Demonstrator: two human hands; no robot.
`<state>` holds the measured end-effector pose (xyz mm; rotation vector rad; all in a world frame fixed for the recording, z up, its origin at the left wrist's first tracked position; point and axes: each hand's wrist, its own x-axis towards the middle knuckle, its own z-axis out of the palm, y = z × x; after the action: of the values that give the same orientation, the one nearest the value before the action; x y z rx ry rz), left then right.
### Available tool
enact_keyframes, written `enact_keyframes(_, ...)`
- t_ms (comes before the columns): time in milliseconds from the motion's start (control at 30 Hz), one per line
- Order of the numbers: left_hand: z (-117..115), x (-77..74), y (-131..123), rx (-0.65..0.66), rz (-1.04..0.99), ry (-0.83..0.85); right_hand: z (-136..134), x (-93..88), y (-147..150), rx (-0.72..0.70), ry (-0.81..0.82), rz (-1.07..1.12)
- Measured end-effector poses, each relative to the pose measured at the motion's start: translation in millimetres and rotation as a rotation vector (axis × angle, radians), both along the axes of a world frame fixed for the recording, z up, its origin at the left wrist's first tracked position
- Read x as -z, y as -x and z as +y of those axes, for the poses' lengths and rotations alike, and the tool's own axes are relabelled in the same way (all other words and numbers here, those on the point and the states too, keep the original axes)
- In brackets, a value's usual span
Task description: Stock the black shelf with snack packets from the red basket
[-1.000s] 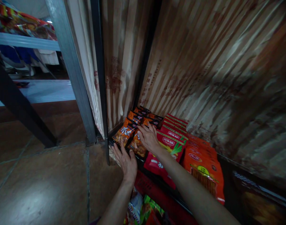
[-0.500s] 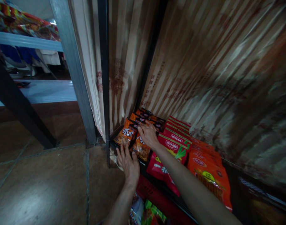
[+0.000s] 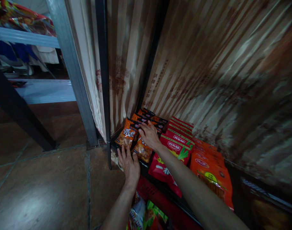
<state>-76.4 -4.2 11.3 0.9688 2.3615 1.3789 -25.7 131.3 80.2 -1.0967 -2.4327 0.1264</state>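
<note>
Several orange-and-black snack bags stand in two rows at the left end of a low shelf. My left hand (image 3: 129, 164) has its fingers spread against the lower edge of the front left snack bag (image 3: 126, 134). Over the top of the front right snack bag (image 3: 143, 149) rests my right hand (image 3: 149, 135), its fingers stretched out and partly covering the print. Neither hand is closed round a bag. Just right of them, red snack bags (image 3: 174, 145) lean in a row, partly hidden behind my right forearm.
Orange-red bags (image 3: 210, 169) fill the shelf farther right. Below the shelf edge lie colourful packets (image 3: 137, 210). A thin black post (image 3: 104, 80) rises close to my left hand. Striped curtain-like sheeting (image 3: 196, 80) hangs behind the goods. Another rack (image 3: 71, 64) stands on the tiled floor at left.
The view has shifted slightly, so the shelf sits a little farther left and higher. Both hands keep nearly the same place on the orange-and-black bags.
</note>
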Motion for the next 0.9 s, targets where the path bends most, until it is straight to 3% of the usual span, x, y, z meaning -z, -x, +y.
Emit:
enact_keyframes(167,0.6,4.2,1.2,0.017,0.005,-0.006,-6.6,-0.7,-3.4,-0.015,-0.054,0.014)
enact_keyframes(433,-1.2,3.5,0.9,0.052,-0.019,-0.04,-38.1,18.0,-32.4,0.09,-0.162,0.147)
enact_keyframes(700,-2.7,1.4,-2.2,0.063,-0.032,-0.029,-72.3,34.3,-52.3,0.008,-0.164,0.06)
enact_keyframes(900,-8.7,-7.6,-13.4,0.026,0.121,-0.103,-63.7,28.5,-49.5,0.059,-0.176,0.032)
